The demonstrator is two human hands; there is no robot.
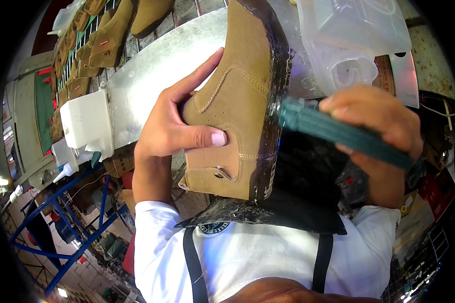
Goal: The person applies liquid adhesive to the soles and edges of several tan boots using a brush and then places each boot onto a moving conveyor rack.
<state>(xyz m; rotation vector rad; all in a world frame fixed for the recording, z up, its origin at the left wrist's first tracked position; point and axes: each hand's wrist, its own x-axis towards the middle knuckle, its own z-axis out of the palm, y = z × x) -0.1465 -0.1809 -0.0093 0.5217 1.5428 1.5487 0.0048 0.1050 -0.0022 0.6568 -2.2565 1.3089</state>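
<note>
A tan ankle boot [250, 101] is held up in the middle, its toe end toward the top and its side turned to me. Along its right edge runs a dark brown, wet-looking band with pale stitches or threads. My left hand [162, 126] grips the boot from the left, thumb lying across the pale side panel and fingers behind. In my right hand [384, 116] is a dark green brush-like tool [338, 130], blurred by motion. Its pale tip meets the dark band about midway along the boot. A strap with a snap shows near the boot's lower end.
Behind the boot lies a shiny metal worktop [151, 70]. A white plastic container [87, 122] stands at its left, and clear plastic tubs [356, 30] sit at the upper right. More tan boots [107, 43] line a rack at the upper left. A black apron [308, 207] covers my lap.
</note>
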